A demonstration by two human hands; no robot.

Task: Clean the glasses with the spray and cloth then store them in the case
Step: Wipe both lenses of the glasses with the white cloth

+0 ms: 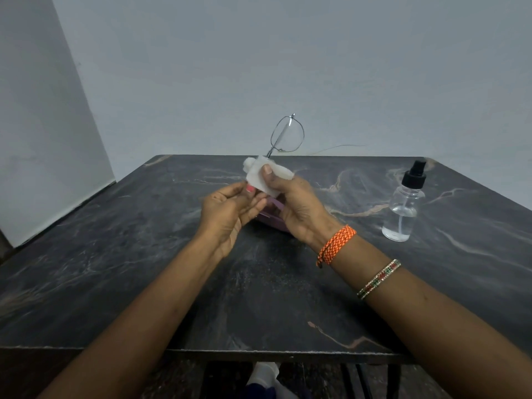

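Note:
Thin wire-framed glasses [287,134] stand on end above the table, one lens up in the air and one temple arm trailing to the right. The lower lens is wrapped in a white cloth [260,175], pinched between the thumb and fingers of my right hand [296,203]. My left hand [230,208] is just left of it, fingertips touching the cloth's lower edge. A purple case [273,218] lies on the table beneath both hands, mostly hidden. The clear spray bottle [404,205] with a black nozzle stands upright to the right.
The dark marble table [144,269] ends in a front edge near me, and grey walls stand behind and to the left. My right wrist wears an orange woven band [336,244] and a beaded bangle [378,279].

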